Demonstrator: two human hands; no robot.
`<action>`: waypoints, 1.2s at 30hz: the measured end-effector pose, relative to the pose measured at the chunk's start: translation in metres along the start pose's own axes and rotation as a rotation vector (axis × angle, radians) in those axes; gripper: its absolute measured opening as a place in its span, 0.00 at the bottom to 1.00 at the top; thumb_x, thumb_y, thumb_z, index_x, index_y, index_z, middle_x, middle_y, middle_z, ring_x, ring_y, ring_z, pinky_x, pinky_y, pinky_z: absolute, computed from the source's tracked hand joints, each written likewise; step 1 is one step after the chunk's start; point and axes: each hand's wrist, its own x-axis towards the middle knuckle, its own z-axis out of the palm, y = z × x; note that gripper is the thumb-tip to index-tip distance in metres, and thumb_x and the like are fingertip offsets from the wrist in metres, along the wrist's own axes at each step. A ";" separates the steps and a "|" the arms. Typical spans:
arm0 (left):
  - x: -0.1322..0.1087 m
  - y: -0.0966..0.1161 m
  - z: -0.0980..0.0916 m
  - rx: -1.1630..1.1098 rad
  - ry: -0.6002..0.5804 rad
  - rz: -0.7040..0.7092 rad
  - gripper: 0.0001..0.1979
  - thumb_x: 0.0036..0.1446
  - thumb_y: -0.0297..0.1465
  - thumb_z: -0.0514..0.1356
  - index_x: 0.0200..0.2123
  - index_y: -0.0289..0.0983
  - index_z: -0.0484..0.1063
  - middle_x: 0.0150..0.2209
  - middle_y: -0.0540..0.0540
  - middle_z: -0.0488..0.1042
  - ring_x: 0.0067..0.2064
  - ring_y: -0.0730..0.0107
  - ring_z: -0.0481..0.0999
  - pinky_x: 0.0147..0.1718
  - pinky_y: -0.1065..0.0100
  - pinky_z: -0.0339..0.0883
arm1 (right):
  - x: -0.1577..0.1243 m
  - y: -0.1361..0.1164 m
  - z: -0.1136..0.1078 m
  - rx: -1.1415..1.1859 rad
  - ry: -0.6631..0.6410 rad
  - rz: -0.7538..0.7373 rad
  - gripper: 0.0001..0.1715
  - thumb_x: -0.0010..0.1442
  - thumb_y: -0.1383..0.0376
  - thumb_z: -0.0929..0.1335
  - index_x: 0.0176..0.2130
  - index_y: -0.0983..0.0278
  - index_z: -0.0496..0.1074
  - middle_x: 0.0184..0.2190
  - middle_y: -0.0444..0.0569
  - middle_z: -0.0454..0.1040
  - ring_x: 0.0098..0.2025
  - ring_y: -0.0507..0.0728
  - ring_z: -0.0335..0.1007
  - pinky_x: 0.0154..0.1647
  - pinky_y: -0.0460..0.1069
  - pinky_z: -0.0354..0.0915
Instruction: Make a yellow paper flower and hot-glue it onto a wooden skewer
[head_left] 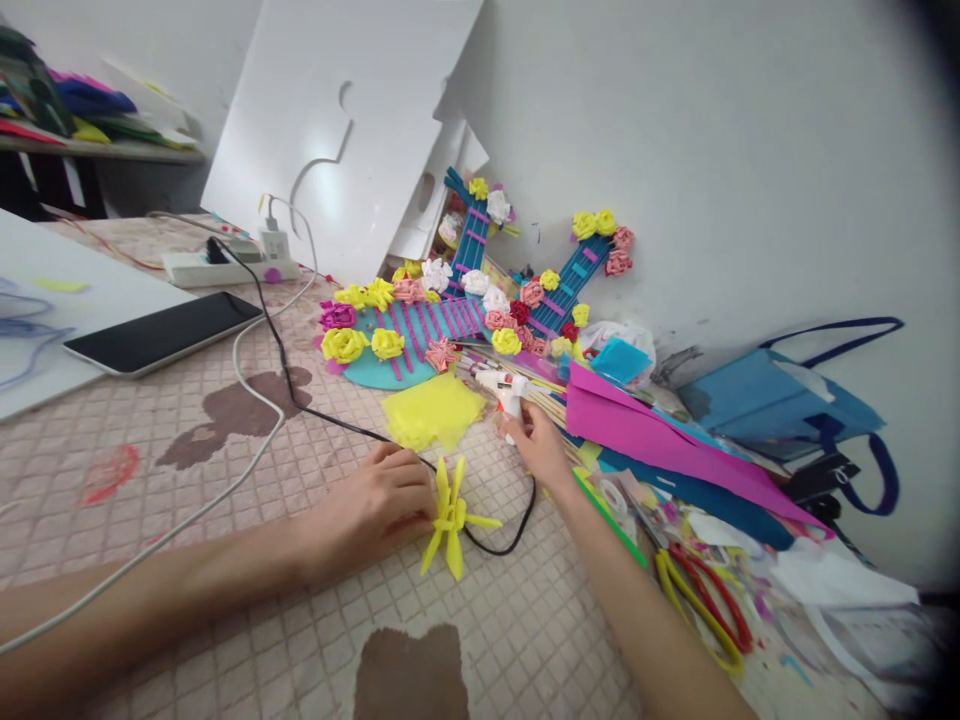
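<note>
My right hand [541, 448] is wrapped around the grip of a white glue gun [511, 392], whose nozzle lies among thin sticks at the back. A black cord loops from the gun's side across the table. My left hand [396, 492] rests low over the table with curled fingers, closed on one side of a yellow paper flower [450, 522]. The flower's narrow petals spread outward, and the fingertips are partly hidden. Just beyond this hand lies a stack of thin yellow sheets [433, 408].
Guitar-shaped blue pieces [420, 325] with paper flowers stand at the back. Scissors [705, 605], a magenta sheet [645, 425] and a blue bag [780, 400] are on the right. A tablet [165, 332], a power strip [225, 268] and a white cable [244, 450] are left.
</note>
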 end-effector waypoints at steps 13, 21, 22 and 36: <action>-0.002 -0.001 0.001 0.023 -0.039 0.027 0.08 0.62 0.30 0.54 0.33 0.38 0.71 0.33 0.49 0.72 0.39 0.69 0.67 0.44 0.64 0.54 | -0.095 -0.093 -0.020 0.029 -0.028 -0.185 0.12 0.57 0.64 0.64 0.43 0.60 0.64 0.42 0.51 0.68 0.47 0.60 0.63 0.46 0.57 0.62; -0.001 -0.001 0.004 0.057 -0.050 0.019 0.08 0.62 0.31 0.54 0.34 0.37 0.72 0.33 0.48 0.72 0.40 0.68 0.67 0.44 0.63 0.54 | -0.109 -0.095 -0.001 0.092 -0.116 -0.124 0.18 0.51 0.68 0.66 0.44 0.60 0.62 0.43 0.50 0.66 0.48 0.60 0.61 0.49 0.57 0.61; 0.000 -0.001 0.004 0.055 -0.052 0.017 0.08 0.62 0.31 0.54 0.34 0.37 0.72 0.33 0.48 0.72 0.40 0.68 0.67 0.44 0.63 0.54 | -0.109 -0.095 0.000 0.095 -0.118 -0.122 0.19 0.51 0.68 0.66 0.44 0.60 0.62 0.43 0.50 0.66 0.48 0.60 0.61 0.49 0.57 0.61; 0.000 0.001 0.006 -0.141 0.044 -0.184 0.09 0.57 0.32 0.58 0.41 0.36 0.67 0.40 0.45 0.70 0.43 0.65 0.69 0.42 0.65 0.63 | -0.109 -0.092 0.003 0.065 -0.145 -0.110 0.17 0.51 0.67 0.66 0.43 0.60 0.62 0.42 0.51 0.66 0.47 0.61 0.61 0.48 0.58 0.61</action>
